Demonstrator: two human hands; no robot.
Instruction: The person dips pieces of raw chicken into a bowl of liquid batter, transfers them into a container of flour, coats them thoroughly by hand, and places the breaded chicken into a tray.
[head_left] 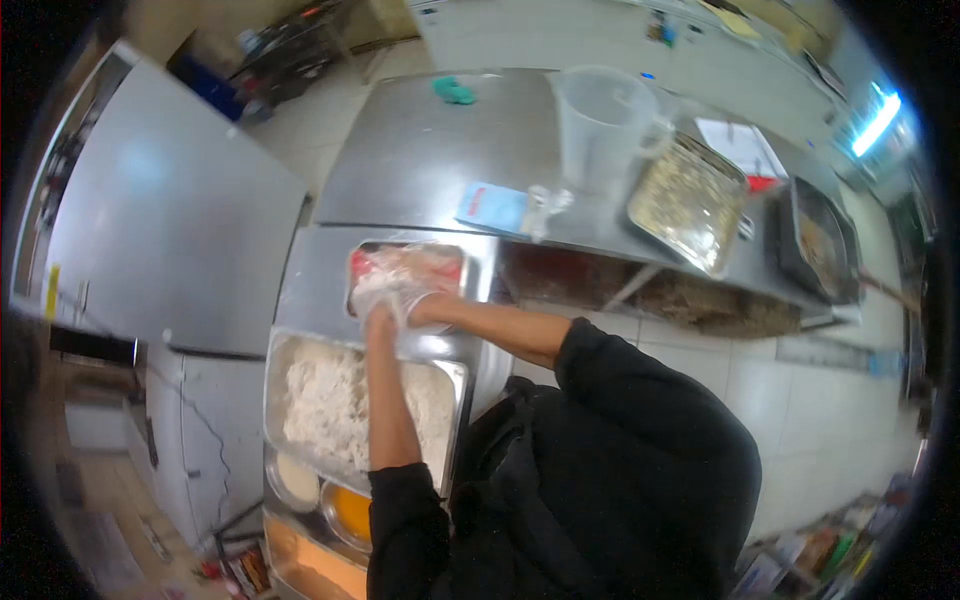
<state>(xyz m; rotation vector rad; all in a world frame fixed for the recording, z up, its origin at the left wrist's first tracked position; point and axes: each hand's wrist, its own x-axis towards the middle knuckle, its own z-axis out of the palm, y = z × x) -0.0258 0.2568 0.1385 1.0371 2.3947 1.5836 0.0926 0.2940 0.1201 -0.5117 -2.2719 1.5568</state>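
Note:
Both of my hands wear clear, loose plastic gloves and meet at the near-left edge of a small metal tray (462,285). Inside that tray lie wet red and pale pieces (435,264) that look like raw meat, with whitish flour-like stuff by my fingers. My left hand (376,298) reaches straight up over a large metal tray (458,385) of lumpy white flour (325,400). My right hand (424,312) comes in from the right, close against the left. Glove glare and blur hide the fingers of both hands, so their grip does not show.
Below the flour tray stand a bowl of pale liquid (296,478), a bowl of orange-yellow liquid (350,512) and an orange-crumb tray (315,562). On the steel table (420,140) are a clear plastic jug (600,130), a blue packet (492,206), a tray of pale flakes (685,195) and a dark pan (815,240).

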